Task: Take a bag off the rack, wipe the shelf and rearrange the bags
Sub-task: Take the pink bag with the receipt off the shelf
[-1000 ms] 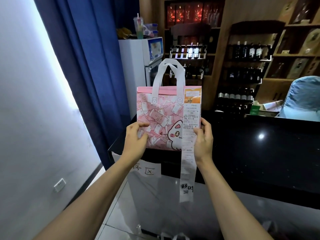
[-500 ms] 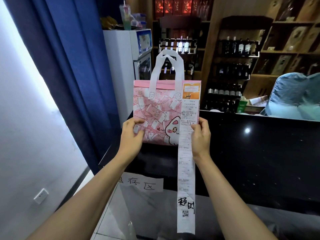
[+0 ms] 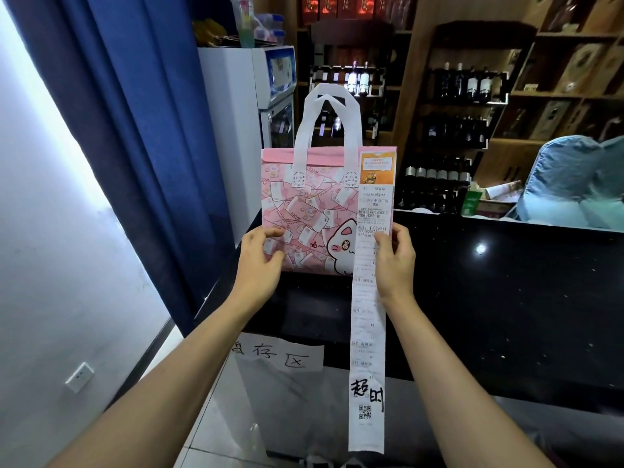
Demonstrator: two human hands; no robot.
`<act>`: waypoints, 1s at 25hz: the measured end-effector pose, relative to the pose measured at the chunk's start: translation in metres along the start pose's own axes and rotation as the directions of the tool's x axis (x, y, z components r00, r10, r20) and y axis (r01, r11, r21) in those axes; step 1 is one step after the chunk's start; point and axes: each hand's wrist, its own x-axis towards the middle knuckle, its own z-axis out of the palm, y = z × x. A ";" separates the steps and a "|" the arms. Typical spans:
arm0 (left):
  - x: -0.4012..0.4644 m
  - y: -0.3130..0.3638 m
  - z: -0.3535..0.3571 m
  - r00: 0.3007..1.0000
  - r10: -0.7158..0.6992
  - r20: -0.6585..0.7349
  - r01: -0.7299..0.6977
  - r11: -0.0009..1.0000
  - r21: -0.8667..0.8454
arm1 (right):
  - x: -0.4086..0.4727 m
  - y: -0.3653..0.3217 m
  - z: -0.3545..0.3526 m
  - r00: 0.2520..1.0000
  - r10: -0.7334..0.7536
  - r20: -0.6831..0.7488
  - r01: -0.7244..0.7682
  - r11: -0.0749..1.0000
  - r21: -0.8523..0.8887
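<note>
Above black counter [image 3: 506, 298], pink bag [image 3: 310, 211] pinched between left hand [image 3: 258, 261], right hand [image 3: 395, 261]

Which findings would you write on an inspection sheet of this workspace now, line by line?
Surface: black glossy counter, bare where visible.
Job's things: pink bag held upright at the counter's edge; long receipt hangs from its front.
Clutter: paper sign below the counter.
Grippers: left hand grips the bag's lower left side; right hand pinches the receipt at the bag's right side.
Cables: nothing seen.
Surroundings: blue curtain, white fridge, wooden bottle shelves.
</note>
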 end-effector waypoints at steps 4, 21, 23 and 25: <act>-0.005 0.002 -0.004 0.998 -0.046 -0.033 0.047 0.999 0.010 | -0.001 -0.004 -0.006 1.000 0.010 -0.006 -0.011 0.998 -0.063; -0.028 0.036 -0.010 0.999 -0.040 0.005 0.040 0.996 0.083 | -0.001 -0.022 -0.022 0.999 0.048 0.017 -0.044 0.981 -0.186; -0.032 0.041 -0.007 0.999 -0.038 0.023 0.036 0.996 0.083 | -0.005 -0.022 -0.028 0.999 0.034 0.021 -0.029 0.979 -0.203; -0.036 0.046 -0.003 0.999 -0.014 0.040 0.009 0.993 0.116 | -0.011 -0.022 -0.033 0.999 -0.009 0.032 0.018 0.965 -0.263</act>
